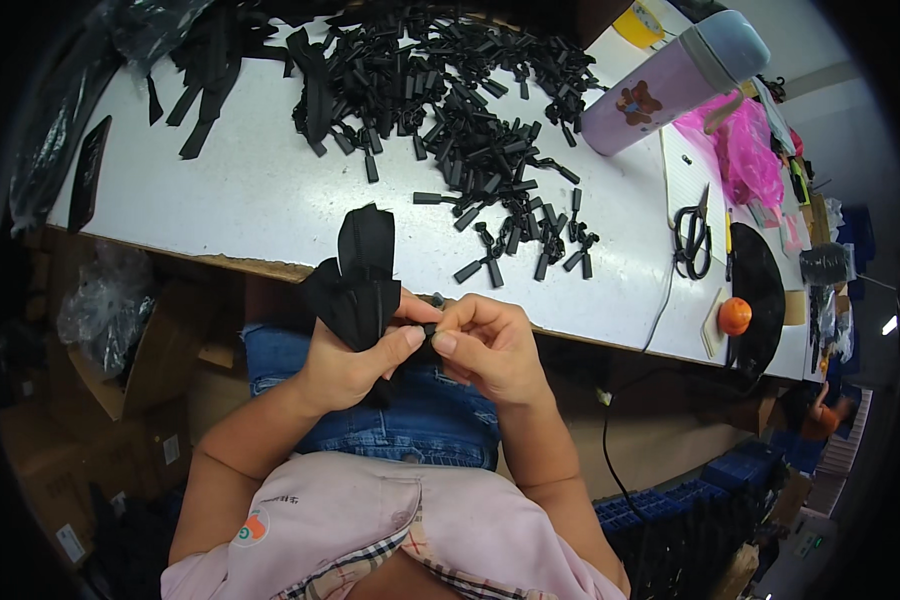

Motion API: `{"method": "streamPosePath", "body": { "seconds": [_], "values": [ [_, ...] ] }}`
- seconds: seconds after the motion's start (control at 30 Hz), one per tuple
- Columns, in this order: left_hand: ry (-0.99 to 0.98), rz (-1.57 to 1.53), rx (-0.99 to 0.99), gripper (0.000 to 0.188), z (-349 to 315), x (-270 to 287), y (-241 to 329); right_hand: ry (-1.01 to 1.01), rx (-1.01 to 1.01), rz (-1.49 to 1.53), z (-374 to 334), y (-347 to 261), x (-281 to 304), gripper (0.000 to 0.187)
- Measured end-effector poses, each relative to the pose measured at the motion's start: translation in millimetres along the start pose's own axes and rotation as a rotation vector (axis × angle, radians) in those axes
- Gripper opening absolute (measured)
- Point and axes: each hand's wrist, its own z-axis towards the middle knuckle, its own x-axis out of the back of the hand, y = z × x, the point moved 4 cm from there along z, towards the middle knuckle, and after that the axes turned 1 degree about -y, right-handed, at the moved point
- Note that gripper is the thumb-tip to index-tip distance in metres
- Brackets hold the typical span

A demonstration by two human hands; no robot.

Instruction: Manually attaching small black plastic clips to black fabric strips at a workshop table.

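Black zipper strips (367,270) stand up from my left hand (355,365), which is closed around them in front of my lap. The thumb and forefinger of that hand also pinch toward a small dark piece (429,329). From the other side my right hand (495,345) grips the same piece between thumb and fingertips. It looks like a zipper slider, but the fingers cover most of it. On the white table (270,200) beyond my hands lies a large heap of black zipper pulls (480,140), several of them scattered toward the near edge.
More black strips (210,90) lie at the table's far left, beside a dark phone (90,175). A lilac bottle (660,90), black scissors (693,235), an orange fruit (735,316) and a pink plastic bag (745,150) stand to the right. Cardboard boxes (120,360) sit below left.
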Motion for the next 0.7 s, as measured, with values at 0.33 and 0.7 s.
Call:
{"method": "streamPosePath", "body": {
  "seconds": [0.33, 0.7],
  "values": [
    [0.029, 0.024, -0.028, 0.015, -1.3, -2.9, -2.5, 0.207, 0.255, -0.184, -5.0, 6.2, -11.4, 0.007],
    [0.009, 0.133, -0.134, 0.016, -5.8, -2.4, 9.1, 0.094, 0.225, -0.18, -8.4, 7.1, -10.9, 0.009]
  ]
}}
